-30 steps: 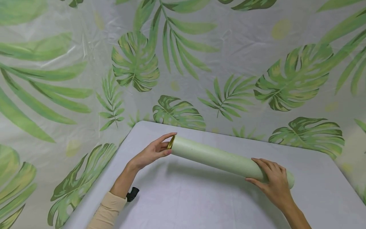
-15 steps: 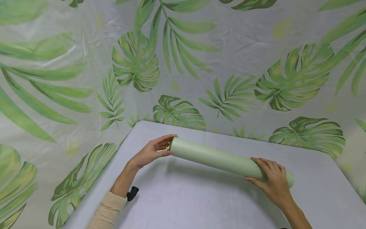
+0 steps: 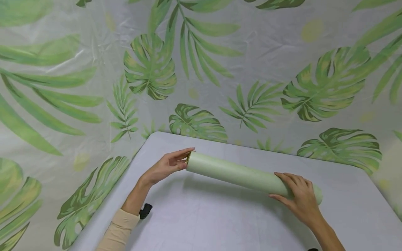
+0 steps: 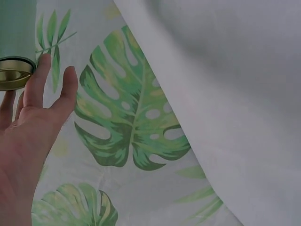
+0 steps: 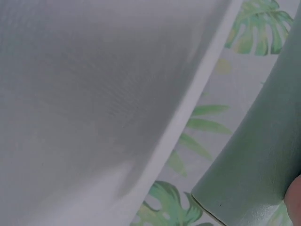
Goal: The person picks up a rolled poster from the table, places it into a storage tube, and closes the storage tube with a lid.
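A long pale green tube (image 3: 232, 170) is held above the white table, slanting down to the right in the head view. My right hand (image 3: 301, 198) grips it near the right end, fingers over the top and thumb on the near side. My left hand (image 3: 164, 167) is at the other end, with fingertips and thumb around a gold metal lid (image 4: 15, 75). In the left wrist view, one finger lies along the lid's rim and another digit stands apart. The right wrist view shows the tube's green side (image 5: 254, 155) and a bit of a fingertip.
The white table (image 3: 220, 223) has rounded far corners, and the tube's shadow falls on it. Behind stands a leaf-patterned curtain or sheet (image 3: 201, 69). A black piece (image 3: 146, 211) shows beside my left wrist.
The tube's left end has dipped slightly. My left thumb has drawn in from the tube's edge toward the lid. My right hand keeps almost the same grip.
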Action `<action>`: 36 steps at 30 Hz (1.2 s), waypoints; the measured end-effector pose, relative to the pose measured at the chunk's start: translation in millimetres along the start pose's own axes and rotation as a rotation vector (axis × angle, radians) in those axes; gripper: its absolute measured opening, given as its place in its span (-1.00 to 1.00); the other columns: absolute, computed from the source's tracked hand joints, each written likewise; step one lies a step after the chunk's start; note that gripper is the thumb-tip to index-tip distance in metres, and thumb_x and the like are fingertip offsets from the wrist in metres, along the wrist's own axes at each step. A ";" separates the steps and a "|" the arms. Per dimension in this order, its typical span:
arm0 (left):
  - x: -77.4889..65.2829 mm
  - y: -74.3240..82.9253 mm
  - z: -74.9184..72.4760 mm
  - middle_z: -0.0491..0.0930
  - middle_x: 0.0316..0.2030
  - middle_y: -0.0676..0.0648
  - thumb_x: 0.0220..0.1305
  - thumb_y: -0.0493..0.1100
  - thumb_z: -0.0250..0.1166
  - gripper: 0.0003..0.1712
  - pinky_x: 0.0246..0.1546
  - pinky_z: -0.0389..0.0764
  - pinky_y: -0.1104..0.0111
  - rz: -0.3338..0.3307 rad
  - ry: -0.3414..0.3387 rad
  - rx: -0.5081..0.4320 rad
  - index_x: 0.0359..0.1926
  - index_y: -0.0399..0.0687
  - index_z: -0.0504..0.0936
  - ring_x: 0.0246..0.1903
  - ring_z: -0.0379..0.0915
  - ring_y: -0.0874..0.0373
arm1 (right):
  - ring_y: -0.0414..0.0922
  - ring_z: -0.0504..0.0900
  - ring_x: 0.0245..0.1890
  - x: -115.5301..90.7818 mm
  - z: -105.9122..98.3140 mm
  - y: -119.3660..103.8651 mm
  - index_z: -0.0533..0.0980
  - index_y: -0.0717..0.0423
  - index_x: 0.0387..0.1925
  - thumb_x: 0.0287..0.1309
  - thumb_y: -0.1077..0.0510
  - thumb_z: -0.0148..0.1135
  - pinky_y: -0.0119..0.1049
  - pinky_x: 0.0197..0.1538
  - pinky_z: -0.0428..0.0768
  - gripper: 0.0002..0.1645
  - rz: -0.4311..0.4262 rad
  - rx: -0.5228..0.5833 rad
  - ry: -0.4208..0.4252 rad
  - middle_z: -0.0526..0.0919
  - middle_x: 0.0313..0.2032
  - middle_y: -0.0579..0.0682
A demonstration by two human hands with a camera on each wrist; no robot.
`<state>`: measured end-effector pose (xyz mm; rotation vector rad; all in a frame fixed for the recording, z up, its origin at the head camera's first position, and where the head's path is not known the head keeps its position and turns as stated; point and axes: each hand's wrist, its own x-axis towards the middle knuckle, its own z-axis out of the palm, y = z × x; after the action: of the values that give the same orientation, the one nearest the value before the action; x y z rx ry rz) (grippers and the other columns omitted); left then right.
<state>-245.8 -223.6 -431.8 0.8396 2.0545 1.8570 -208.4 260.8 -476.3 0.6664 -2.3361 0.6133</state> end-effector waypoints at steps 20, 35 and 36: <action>6.4 -15.7 6.6 0.21 0.58 -0.05 0.58 -0.20 0.14 -0.38 0.49 0.32 0.08 -0.019 0.112 -0.051 0.57 0.14 0.26 0.61 0.04 0.04 | 0.17 0.54 0.05 12.2 -2.9 3.4 0.59 -0.05 0.29 -0.37 -0.01 0.68 0.16 0.06 0.28 0.00 -0.076 -0.026 -0.008 0.66 0.03 0.18; 0.5 -6.6 2.6 0.31 0.53 -0.06 0.56 -0.20 0.18 -0.35 0.43 0.38 0.06 -0.047 0.103 -0.039 0.57 0.16 0.27 0.53 0.22 0.03 | 0.10 0.54 -0.06 17.3 -2.1 0.9 0.57 -0.10 0.33 0.10 -0.46 0.30 0.12 0.00 0.31 -0.13 -0.158 -0.039 -0.013 0.66 -0.02 0.11; 0.2 -6.2 2.5 0.31 0.53 -0.05 0.56 -0.20 0.19 -0.35 0.42 0.39 0.07 -0.054 0.104 -0.032 0.57 0.18 0.28 0.53 0.23 0.02 | 0.10 0.54 -0.07 17.5 -2.4 1.1 0.57 -0.09 0.33 0.11 -0.47 0.29 0.11 -0.01 0.31 -0.13 -0.166 -0.041 -0.013 0.66 -0.02 0.11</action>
<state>-246.1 -221.5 -438.2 0.6859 2.0805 1.9367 -219.8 257.7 -463.2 0.8375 -2.2708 0.4868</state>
